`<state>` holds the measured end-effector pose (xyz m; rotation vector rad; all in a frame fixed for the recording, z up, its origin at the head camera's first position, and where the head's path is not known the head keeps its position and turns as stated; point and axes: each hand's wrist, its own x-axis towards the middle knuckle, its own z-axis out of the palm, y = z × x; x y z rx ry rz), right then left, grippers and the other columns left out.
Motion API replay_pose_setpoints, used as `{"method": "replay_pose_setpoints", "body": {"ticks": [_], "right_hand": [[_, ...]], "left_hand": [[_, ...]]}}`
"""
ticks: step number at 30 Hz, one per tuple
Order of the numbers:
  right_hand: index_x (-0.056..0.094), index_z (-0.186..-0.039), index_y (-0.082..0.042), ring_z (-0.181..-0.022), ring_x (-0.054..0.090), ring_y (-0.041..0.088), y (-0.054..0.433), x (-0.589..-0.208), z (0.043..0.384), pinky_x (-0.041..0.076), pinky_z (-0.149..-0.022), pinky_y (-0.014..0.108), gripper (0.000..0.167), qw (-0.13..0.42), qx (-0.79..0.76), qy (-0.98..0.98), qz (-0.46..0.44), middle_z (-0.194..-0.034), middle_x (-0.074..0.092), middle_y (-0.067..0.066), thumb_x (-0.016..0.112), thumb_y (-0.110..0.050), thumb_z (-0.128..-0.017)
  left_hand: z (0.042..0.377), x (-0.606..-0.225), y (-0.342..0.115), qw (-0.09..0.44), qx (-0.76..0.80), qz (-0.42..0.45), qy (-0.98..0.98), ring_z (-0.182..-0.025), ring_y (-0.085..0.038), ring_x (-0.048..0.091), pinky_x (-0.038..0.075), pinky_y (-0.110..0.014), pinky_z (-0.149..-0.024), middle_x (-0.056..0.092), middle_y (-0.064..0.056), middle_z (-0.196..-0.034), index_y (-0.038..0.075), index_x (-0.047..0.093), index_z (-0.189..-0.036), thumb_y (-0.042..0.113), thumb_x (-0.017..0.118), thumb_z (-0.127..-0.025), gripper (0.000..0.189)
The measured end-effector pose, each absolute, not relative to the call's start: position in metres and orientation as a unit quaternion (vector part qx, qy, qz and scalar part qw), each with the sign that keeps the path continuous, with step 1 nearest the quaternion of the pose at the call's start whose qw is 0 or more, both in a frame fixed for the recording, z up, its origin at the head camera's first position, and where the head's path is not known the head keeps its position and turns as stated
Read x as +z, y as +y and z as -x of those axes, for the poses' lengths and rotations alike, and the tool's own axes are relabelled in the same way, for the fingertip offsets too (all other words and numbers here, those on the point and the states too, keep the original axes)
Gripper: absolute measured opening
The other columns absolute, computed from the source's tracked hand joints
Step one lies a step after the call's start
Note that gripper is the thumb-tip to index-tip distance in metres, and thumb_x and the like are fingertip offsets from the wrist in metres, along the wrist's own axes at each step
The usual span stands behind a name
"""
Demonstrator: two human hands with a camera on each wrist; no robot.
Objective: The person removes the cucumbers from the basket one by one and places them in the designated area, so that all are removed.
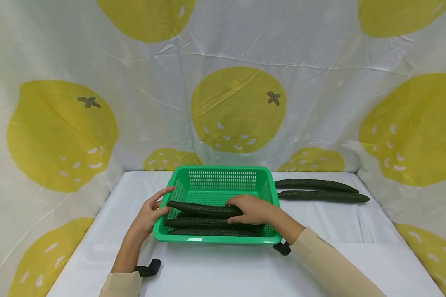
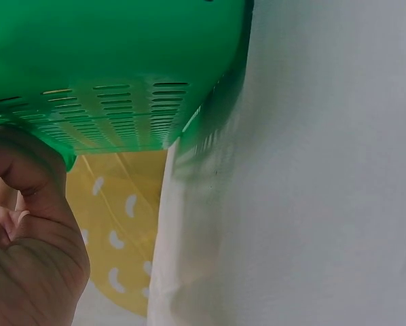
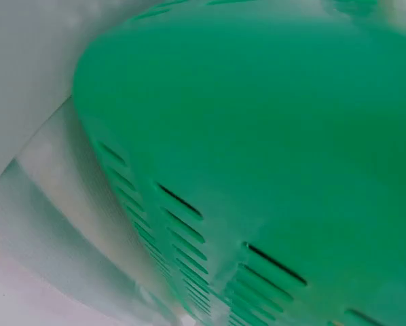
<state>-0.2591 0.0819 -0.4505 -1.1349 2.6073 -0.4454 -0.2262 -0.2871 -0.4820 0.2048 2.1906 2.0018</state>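
A green plastic basket (image 1: 223, 239) with slotted walls stands on the white cloth. My left hand (image 1: 147, 215) holds its left rim; in the left wrist view that hand (image 2: 37, 231) is bent against the basket's wall (image 2: 121, 68). Inside the basket, my right hand (image 1: 254, 211) grips the right end of a long dark green cucumber (image 1: 200, 209), thumb on the near side and fingers over the far side. More cucumbers (image 1: 208, 223) lie along the near wall. In the right wrist view the basket's outside (image 3: 244, 122) fills most of the picture and hides the right hand.
Two more cucumbers (image 1: 323, 196) lie side by side on the cloth, right of the basket. A white curtain with yellow fruit prints (image 1: 238, 109) hangs behind the table (image 1: 215, 272). Black wrist mounts (image 1: 149, 268) show at both wrists.
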Motion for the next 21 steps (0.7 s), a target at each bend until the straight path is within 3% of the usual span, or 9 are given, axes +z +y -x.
{"method": "replay_pose_setpoints", "body": {"ticks": [7, 16, 21], "right_hand": [[0.062, -0.141, -0.015, -0.122, 0.062, 0.021, 0.082, -0.448, 0.259, 0.053, -0.1, 0.038, 0.049, 0.111, -0.165, 0.894, 0.401, -0.136, 0.061, 0.003, 0.066, -0.041, -0.1], [0.058, -0.145, -0.014, -0.135, 0.057, 0.024, 0.092, -0.442, 0.254, 0.05, -0.109, 0.043, 0.049, 0.085, -0.255, 0.883, 0.386, -0.145, 0.061, 0.004, 0.062, -0.038, -0.103], [0.062, -0.141, -0.018, -0.13, 0.061, 0.019, 0.094, -0.44, 0.252, 0.052, -0.105, 0.041, 0.048, 0.058, -0.289, 0.876, 0.381, -0.14, 0.065, -0.001, 0.063, -0.043, -0.101]], "left_hand": [[0.227, -0.482, -0.289, 0.082, 0.672, -0.076, 0.732, -0.085, -0.014, 0.07, 0.062, -0.03, -0.069, 0.073, -0.007, -0.103, 0.016, 0.039, -0.158, 0.0, 0.061, -0.096, 0.068], [0.226, -0.482, -0.289, 0.09, 0.678, -0.07, 0.726, -0.082, -0.016, 0.07, 0.062, -0.031, -0.068, 0.071, -0.018, -0.109, 0.016, 0.039, -0.158, -0.002, 0.06, -0.095, 0.069], [0.225, -0.481, -0.289, 0.091, 0.679, -0.076, 0.725, -0.084, -0.018, 0.072, 0.063, -0.032, -0.07, 0.069, -0.024, -0.115, 0.015, 0.038, -0.158, -0.002, 0.059, -0.096, 0.068]]}}
